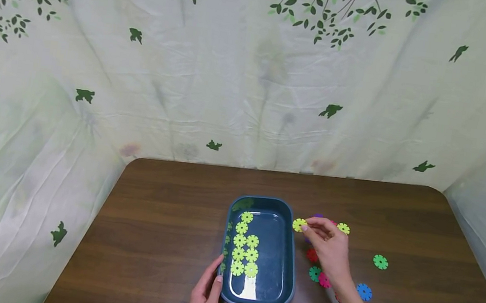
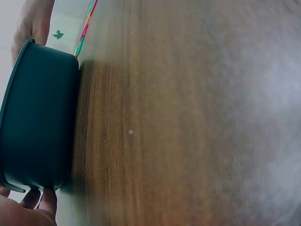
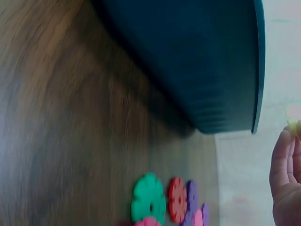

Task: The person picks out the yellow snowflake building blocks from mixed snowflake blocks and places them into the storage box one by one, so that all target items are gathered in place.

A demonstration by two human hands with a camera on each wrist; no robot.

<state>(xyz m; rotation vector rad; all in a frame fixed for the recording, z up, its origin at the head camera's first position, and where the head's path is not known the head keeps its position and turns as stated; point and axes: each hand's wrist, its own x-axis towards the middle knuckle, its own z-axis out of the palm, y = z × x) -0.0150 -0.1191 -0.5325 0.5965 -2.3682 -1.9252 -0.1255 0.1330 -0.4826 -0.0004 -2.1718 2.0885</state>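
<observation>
A dark blue rectangular tray (image 1: 268, 290) stands on the table, with several yellow-green flower-shaped discs (image 1: 251, 254) lying in its left half. My left hand (image 1: 205, 297) holds the tray's left side near the front; in the left wrist view its fingertips (image 2: 47, 202) touch the tray wall below the rim. Beyond the tray's right rim, my right hand (image 1: 329, 247) pinches a yellow flower-shaped disc (image 1: 299, 225) between thumb and fingers. In the right wrist view this disc (image 3: 294, 115) shows at the edge, higher than the tray's rim.
Right of the tray lie loose flower discs: green (image 1: 380, 262), blue (image 1: 364, 292), pink (image 1: 324, 280), red (image 1: 312, 255) and yellow (image 1: 343, 228), some partly hidden by my right hand. The brown table (image 1: 157, 242) ends at a pale leaf-patterned cloth (image 1: 241, 95).
</observation>
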